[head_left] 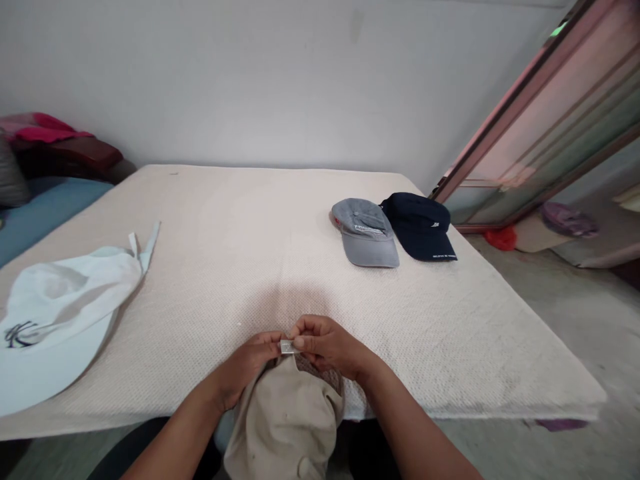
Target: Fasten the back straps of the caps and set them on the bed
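Observation:
A beige cap [287, 420] hangs between my hands at the table's front edge, its crown toward me. At its back strap is a small silver metal buckle [288, 347]. My left hand [255, 363] is closed on the strap to the left of the buckle, fingers pinched. The thumb and fingers of my right hand [325, 343] pinch the strap at the buckle's right side. My fingers partly hide the strap, and the cap's brim is not clearly visible.
A white cap [75, 287] with loose straps lies at the left. A grey cap [365, 230] and a navy cap [420, 223] sit side by side at the back right. Pale cloth covers the table [240, 233]. A wall [250, 80] stands behind it.

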`<state>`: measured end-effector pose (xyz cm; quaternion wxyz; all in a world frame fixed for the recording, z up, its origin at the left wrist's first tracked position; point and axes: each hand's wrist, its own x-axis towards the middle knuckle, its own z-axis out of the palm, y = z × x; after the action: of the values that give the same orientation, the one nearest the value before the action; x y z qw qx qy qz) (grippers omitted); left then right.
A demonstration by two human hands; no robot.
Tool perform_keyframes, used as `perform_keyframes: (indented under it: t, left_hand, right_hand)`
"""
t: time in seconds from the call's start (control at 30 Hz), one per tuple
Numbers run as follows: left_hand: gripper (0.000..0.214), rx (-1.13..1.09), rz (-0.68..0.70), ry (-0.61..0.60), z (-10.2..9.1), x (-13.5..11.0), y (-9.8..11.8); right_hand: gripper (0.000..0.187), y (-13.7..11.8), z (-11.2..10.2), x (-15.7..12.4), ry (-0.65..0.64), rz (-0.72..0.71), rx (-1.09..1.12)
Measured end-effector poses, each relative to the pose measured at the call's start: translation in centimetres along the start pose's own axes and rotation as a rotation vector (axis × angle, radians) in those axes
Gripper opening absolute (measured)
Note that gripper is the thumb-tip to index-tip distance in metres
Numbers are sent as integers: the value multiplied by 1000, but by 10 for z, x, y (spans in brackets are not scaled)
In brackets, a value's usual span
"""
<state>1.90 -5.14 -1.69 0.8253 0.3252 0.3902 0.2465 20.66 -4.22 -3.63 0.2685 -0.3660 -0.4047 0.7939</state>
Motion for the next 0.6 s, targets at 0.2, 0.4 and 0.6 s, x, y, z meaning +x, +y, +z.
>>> perform_keyframes:
  t: [0.2,0.4,0.6]
  left_hand:
    - [20,-15,26,8,2,-1,5]
    - [21,-7,-27,8,-8,1,-3]
    - [18,28,28,80,-11,1,-6]
  right_hand:
    - [12,-2,6,0,39,-32,44]
    - [21,-4,11,2,35,-186,4]
    - [23,-1,-1,1,58,-36,-267]
